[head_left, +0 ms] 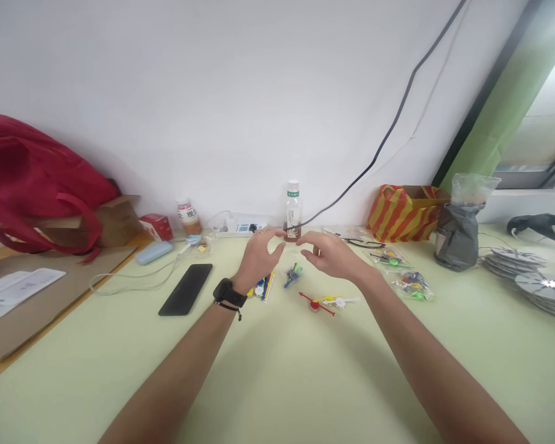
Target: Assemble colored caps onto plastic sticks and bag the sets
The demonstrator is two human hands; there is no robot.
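Observation:
My left hand, with a black watch at the wrist, hovers over the table, thumb and fingers curved apart and nothing visible in them. Facing it, my right hand is likewise open, its thumb apart from the bent fingers. Between and behind them stands a clear bottle with a white cap and some brown liquid. Below the hands lies a small blue and green plastic piece. Colourful plastic strips lie beside my left wrist, partly hidden. Nearer me are a red arrow-shaped spinner and a yellow and white one.
A black phone, pale blue power bank and cable are at left, near a red bag on cardboard. Bagged plastic parts, a striped bag, a grey bag and stacked discs lie at right.

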